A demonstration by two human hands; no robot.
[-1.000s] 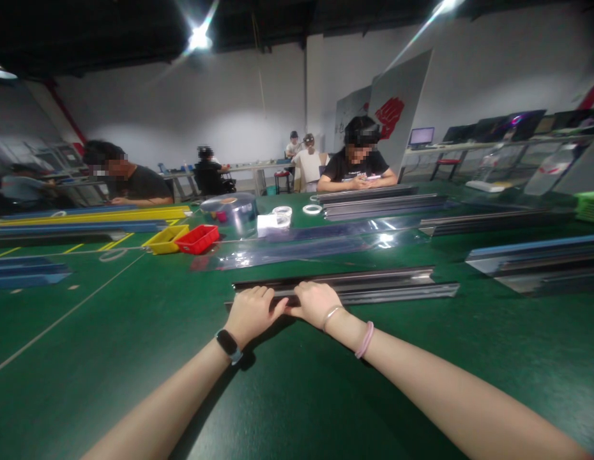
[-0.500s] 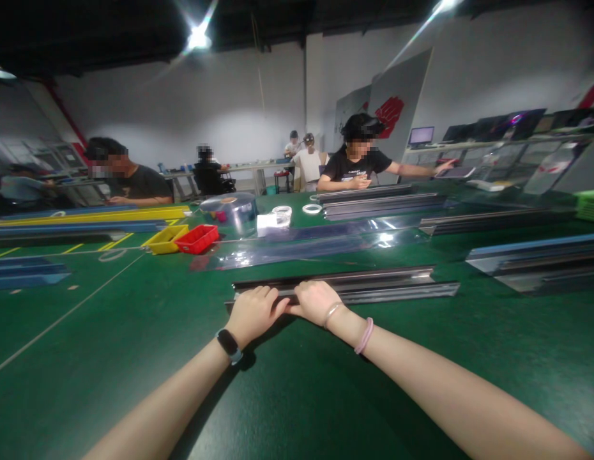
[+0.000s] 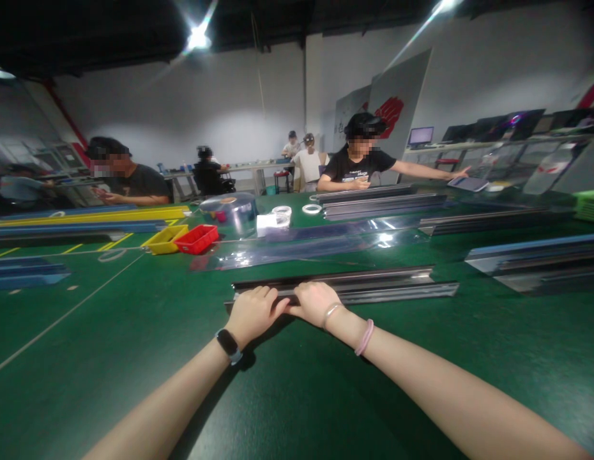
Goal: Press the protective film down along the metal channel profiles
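A long dark channel-shaped profile strip (image 3: 388, 289) lies crosswise on the green table (image 3: 297, 396) in front of me. My left hand (image 3: 256, 313) grips its near edge close to the left end, fingers curled over the top and thumb pointing right. Beside it, my right hand (image 3: 316, 303) holds the same edge, its thumb meeting the left thumb. The fingertips of both hands are hidden behind the edge. Beyond the strip, clear plastic sheets (image 3: 316, 246) lie flat.
A yellow bin (image 3: 167, 240) and a red bin (image 3: 198, 239) stand left of a roll of clear film (image 3: 242, 214). White tape rolls (image 3: 312, 209) lie behind. More profiles (image 3: 541, 262) are at right. Across the table, a co-worker (image 3: 359, 163) reaches sideways towards a notebook (image 3: 468, 184).
Both my hands keep their grip on the strip, with hardly any movement. The co-worker opposite has stretched an arm further right, and the notebook there has shifted slightly.
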